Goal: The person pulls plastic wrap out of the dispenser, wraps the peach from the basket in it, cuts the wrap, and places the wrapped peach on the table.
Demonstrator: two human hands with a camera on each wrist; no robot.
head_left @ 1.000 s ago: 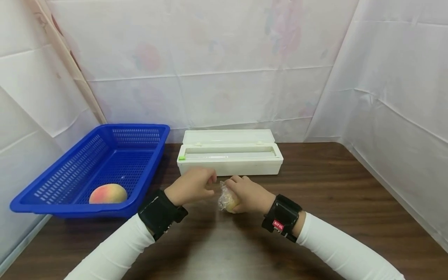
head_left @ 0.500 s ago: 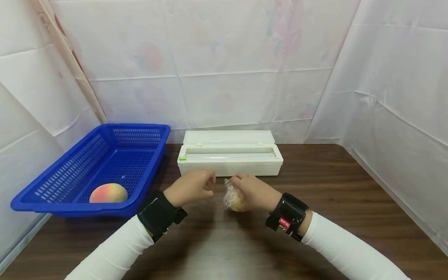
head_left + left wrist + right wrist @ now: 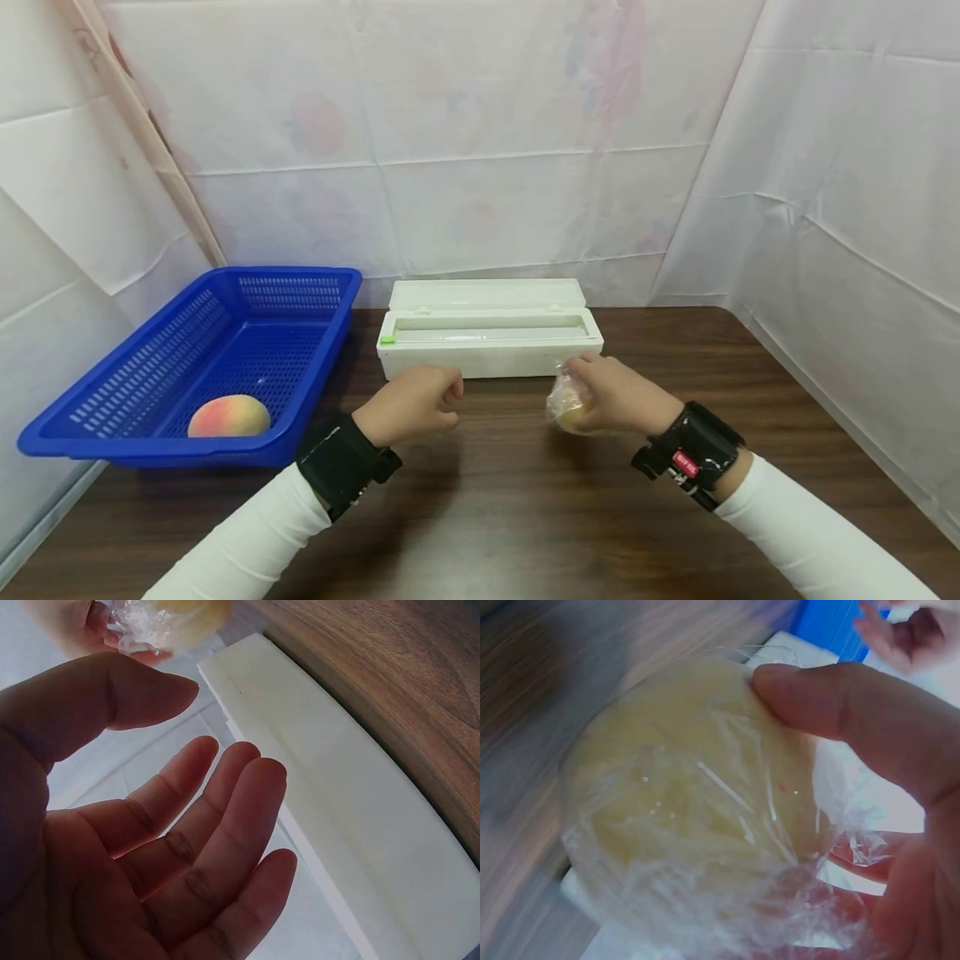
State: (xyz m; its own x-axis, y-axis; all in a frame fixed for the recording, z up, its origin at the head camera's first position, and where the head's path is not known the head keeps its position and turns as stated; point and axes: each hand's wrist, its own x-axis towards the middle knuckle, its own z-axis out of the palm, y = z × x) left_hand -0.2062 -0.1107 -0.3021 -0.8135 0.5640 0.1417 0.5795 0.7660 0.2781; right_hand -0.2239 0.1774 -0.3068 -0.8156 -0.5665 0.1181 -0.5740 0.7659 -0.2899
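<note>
My right hand [image 3: 624, 397] grips a round yellow fruit [image 3: 567, 407] wrapped in crinkled cling film, in front of the white box's right end. The right wrist view shows the wrapped fruit [image 3: 690, 787] large, the thumb [image 3: 802, 694] pressed on its side and the other fingers partly hidden behind the film. My left hand [image 3: 408, 406] hovers before the box's left part, holding nothing. Its fingers [image 3: 247, 810] are loosely bent and apart from the thumb in the left wrist view. A peach [image 3: 229, 416], pink and yellow, lies unwrapped in the blue basket [image 3: 296, 417].
The white cling film box [image 3: 491, 362] stands at the back of the brown wooden table [image 3: 480, 517], its lid [image 3: 487, 293] raised and a green slider [image 3: 387, 340] at its left end. White sheeting [image 3: 480, 208] closes off the back and sides.
My right hand has carried the wrapped fruit to the right, away from my left hand. The left hand has stayed nearly in place. Basket, peach and box have not moved.
</note>
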